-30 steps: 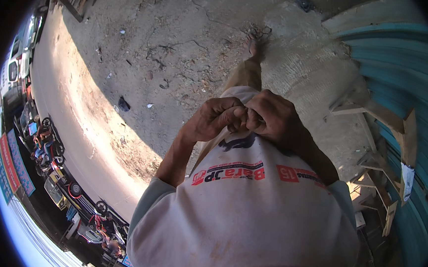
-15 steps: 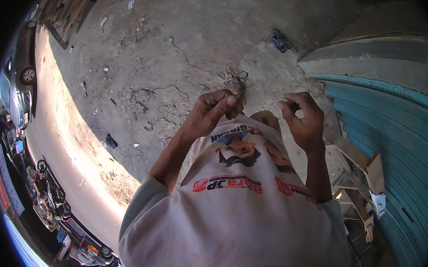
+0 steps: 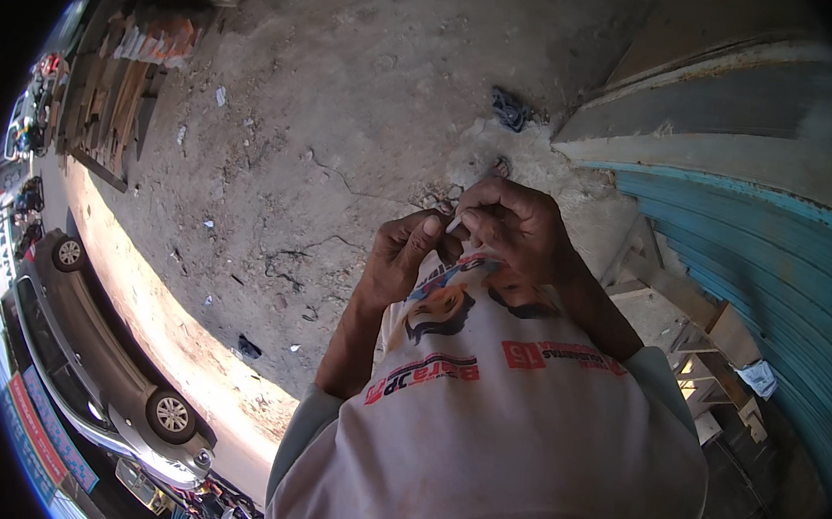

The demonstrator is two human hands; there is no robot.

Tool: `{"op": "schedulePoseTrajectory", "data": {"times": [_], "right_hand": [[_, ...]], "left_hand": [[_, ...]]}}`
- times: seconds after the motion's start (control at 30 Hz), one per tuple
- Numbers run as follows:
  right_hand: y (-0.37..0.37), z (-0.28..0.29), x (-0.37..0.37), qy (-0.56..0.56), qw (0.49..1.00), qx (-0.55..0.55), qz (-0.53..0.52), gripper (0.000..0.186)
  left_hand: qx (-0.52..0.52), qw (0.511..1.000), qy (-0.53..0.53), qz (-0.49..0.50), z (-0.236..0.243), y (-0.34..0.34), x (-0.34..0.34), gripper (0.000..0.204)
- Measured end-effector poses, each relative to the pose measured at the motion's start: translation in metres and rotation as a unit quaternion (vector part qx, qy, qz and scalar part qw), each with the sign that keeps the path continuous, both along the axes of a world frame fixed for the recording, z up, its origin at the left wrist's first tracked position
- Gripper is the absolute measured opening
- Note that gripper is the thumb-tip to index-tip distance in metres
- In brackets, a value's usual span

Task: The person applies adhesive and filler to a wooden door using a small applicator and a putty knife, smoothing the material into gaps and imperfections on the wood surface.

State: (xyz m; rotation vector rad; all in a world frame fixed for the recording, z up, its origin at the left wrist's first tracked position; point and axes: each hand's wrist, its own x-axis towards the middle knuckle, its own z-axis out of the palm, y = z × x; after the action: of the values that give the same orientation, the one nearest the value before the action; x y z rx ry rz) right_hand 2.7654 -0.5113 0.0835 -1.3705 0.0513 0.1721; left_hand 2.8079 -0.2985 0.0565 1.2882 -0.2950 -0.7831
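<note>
1. A small pale strip (image 3: 454,226) is pinched between the right hand (image 3: 515,230) and left hand (image 3: 406,259), raised before the shirt (image 3: 491,429).
2. Bare ground (image 3: 349,110) lies open beyond the pinch; a blue wall (image 3: 773,265) stands to its right.

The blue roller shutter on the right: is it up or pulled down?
Cannot tell fully. The blue shutter shows ribbed slats covering all that is visible, but its lower end lies hidden behind pale wooden frames.
</note>
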Motion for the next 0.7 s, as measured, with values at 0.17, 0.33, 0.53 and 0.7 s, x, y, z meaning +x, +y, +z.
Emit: {"op": "schedulePoseTrajectory", "data": {"times": [0.17, 0.33, 0.53, 0.7], "right_hand": [[-0.066, -0.004, 0.062, 0.007, 0.967, 0.22, -0.129, 0.016], [-0.118, 0.012, 0.103, -0.009, 0.949, 0.27, -0.163, 0.014], [-0.158, -0.005, 0.153, -0.012, 0.99, 0.044, -0.135, 0.01], [-0.199, -0.016, 0.231, -0.069, 0.98, -0.187, -0.011, 0.008]], "left_hand": [[-0.011, 0.998, -0.012, 0.054, 0.001, -0.048, 0.049, 0.041], [-0.023, 0.998, -0.028, 0.043, 0.003, -0.099, 0.093, 0.033], [-0.046, 0.998, -0.025, 0.024, 0.001, -0.158, 0.157, 0.028], [0.049, 0.995, -0.083, 0.012, -0.018, -0.203, 0.239, 0.028]]}}
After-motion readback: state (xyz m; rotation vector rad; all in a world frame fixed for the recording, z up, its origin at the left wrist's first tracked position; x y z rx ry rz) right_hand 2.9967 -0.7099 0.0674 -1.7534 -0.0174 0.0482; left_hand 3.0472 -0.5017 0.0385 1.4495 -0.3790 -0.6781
